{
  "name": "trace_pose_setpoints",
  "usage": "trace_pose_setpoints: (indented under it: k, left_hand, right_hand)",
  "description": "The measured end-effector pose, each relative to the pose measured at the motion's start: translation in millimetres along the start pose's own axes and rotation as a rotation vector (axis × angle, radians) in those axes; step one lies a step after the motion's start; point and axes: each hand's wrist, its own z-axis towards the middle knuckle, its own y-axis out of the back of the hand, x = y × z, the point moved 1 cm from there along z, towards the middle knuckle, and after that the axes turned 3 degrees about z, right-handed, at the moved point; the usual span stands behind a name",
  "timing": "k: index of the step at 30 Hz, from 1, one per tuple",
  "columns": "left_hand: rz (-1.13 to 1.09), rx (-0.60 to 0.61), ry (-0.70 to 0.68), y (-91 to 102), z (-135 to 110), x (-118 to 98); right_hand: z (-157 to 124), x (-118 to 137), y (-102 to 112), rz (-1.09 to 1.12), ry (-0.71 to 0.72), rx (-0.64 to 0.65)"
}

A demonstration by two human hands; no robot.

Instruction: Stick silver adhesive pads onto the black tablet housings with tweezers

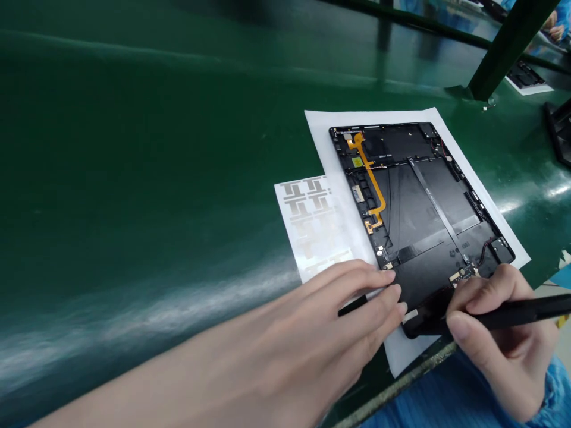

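Right fingers (468, 336) hold a black tool (530, 311) over the tablet shell (439, 208)

No legible text, brand or number. Faint print along the grey ribbon cable (439, 211) and pale marks (459, 248) on the black housing (413, 217) are too small to read, as is the yellow-green label (357, 161). Blocky T-like shapes on the white sheet (292, 229) form no readable word.

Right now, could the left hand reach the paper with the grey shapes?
Probably yes: the left hand seems to grasp nothing, the patterned paper lies close by, and nothing covers the paper's far part.
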Motion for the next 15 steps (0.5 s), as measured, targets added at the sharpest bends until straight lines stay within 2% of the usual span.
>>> trace_pose_setpoints:
  k: [4,7,10,15]
  left_hand:
    - [0.012,-0.028,-0.029,-2.2,-4,0]
    - [0.002,-0.023,-0.033,-1.7,-5,0]
    - [-0.020,-0.012,-0.032,-0.1,-4,-1]
    - [-0.036,-0.018,-0.025,1.0,-2,-1]
  right_hand:
    - [16,3,20,-0.002,-0.022,0.235]
    - [25,5,26,-0.079,0.013,0.371]
    - [28,4,24,-0.119,0.036,0.423]
    - [29,2,21,-0.135,0.050,0.435]
